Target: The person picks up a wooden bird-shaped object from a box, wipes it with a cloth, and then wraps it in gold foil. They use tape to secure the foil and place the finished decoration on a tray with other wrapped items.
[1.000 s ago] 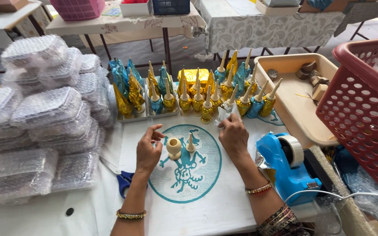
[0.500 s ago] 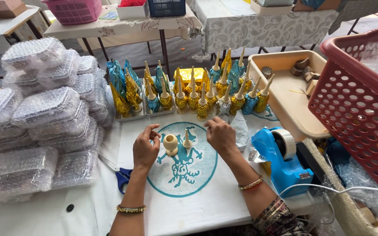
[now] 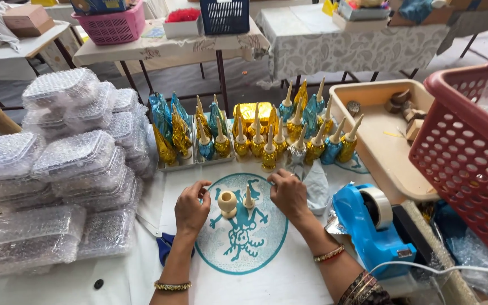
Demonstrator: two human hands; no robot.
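My left hand (image 3: 192,207) rests on a white cloth with a teal round print (image 3: 244,237), fingers loosely curled, just left of a small cream cup-shaped piece (image 3: 227,202). My right hand (image 3: 288,192) lies palm down to the right of a small cream cone piece (image 3: 248,197), fingertips near a silver foil-wrapped cone (image 3: 297,151). Neither hand grips anything. Behind them stand several gold and blue foil-wrapped cone ornaments (image 3: 255,138) in rows.
Stacked clear plastic boxes in bubble wrap (image 3: 63,169) fill the left. A blue tape dispenser (image 3: 371,226), a beige tray (image 3: 379,141) and a red basket (image 3: 470,152) sit at the right. Blue scissors (image 3: 165,248) lie near my left wrist.
My right hand came down from the ornament row to the cloth beside the cream pieces. The left hand stayed near the cup piece. The view moved closer.
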